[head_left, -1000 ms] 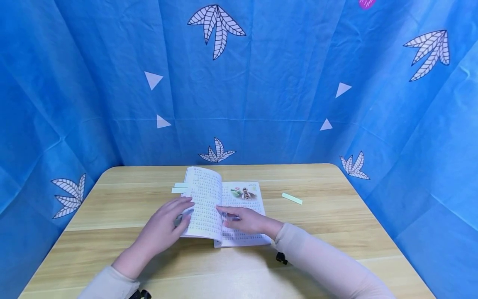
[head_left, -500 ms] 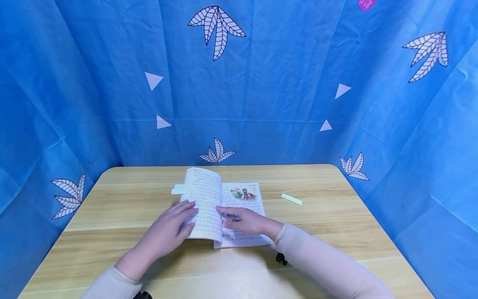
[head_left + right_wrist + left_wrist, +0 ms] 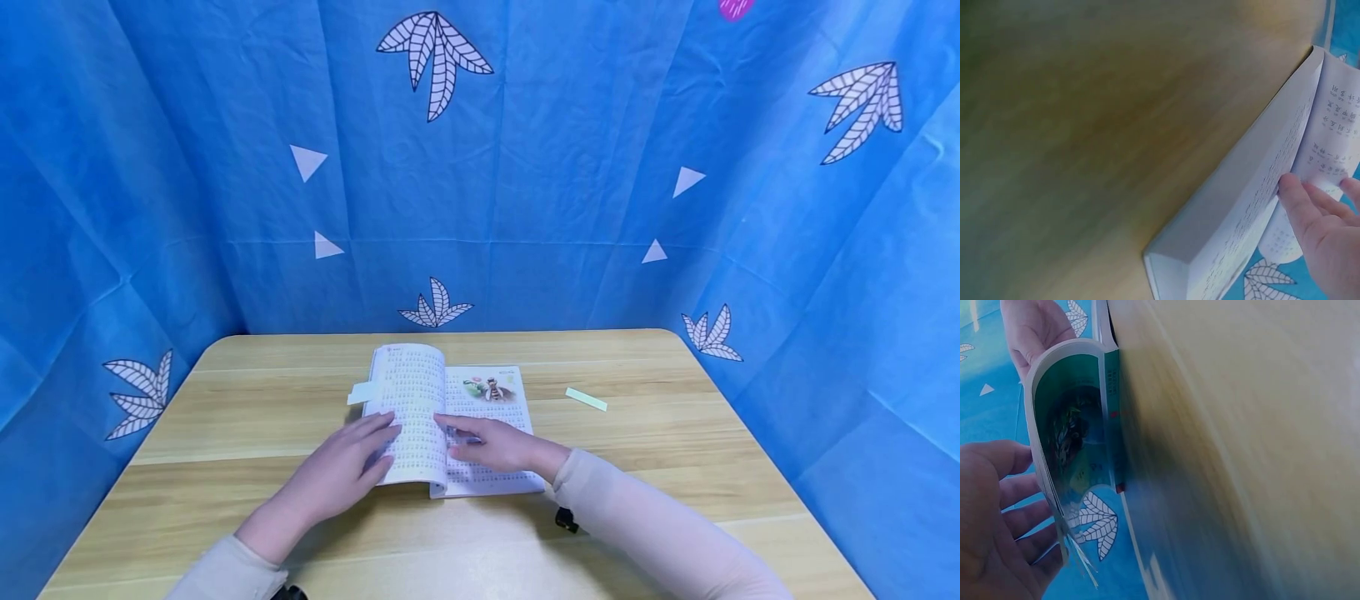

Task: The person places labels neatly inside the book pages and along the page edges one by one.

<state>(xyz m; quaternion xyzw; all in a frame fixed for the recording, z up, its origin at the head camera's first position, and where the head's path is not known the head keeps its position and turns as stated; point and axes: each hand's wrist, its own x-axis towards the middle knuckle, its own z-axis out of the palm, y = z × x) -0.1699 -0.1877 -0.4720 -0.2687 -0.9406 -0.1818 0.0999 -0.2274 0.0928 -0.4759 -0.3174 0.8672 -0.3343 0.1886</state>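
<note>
An open book [image 3: 480, 482] with printed text lies on the table, a bee picture on its right page. Its left-hand leaves [image 3: 411, 392] arch up from the tabletop, and pale green tabs [image 3: 362, 392] stick out of their outer edge. My left hand [image 3: 337, 471] rests its fingertips on that left page, fingers spread. In the left wrist view, the same hand [image 3: 991, 519] touches the leaves' outer side, with the green cover [image 3: 1079, 369] curving behind. My right hand [image 3: 495, 443] touches the book near the fold; the right wrist view shows its fingertips [image 3: 1288, 182] on the paper.
A loose pale green strip [image 3: 586, 399] lies right of the book on the wooden table [image 3: 660, 467]. Behind the table and along its sides hangs a blue curtain [image 3: 570, 125] with leaf prints.
The arched left-hand leaves and their tabs have shifted slightly toward me. My left hand has moved a little right and nearer along with them. The right hand stays in place.
</note>
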